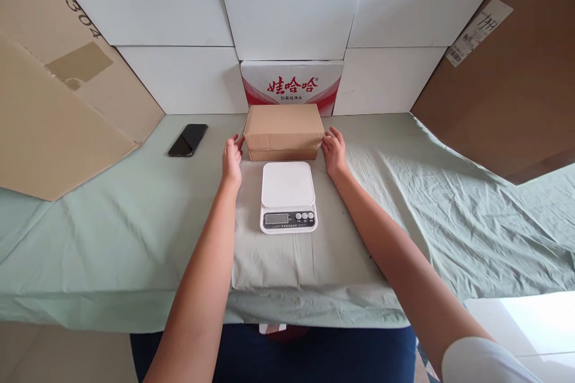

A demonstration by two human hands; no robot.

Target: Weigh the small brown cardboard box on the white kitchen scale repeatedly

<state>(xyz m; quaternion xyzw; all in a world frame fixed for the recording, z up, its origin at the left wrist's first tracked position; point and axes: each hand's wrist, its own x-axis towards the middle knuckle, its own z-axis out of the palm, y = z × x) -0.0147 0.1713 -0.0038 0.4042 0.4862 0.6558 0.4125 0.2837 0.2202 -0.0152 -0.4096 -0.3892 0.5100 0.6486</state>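
Note:
A closed brown cardboard box (284, 121) stands at the back of the cloth-covered table, held between my two hands. My left hand (232, 157) is at its left side, with the fingertips against the edge. On the opposite side, my right hand (333, 151) has its curled fingers against the box's right edge. Just in front of the box and between my forearms lies a white digital kitchen scale (288, 185). Nothing sits on its platform, and its small display looks blank.
A black smartphone (188, 140) lies to the left. Behind the box is a red-and-white printed carton (293, 81) against white panels (291, 6). Large cardboard sheets lean at the left (58, 114) and right (516, 90). A wrinkled green cloth (135, 227) covers the table.

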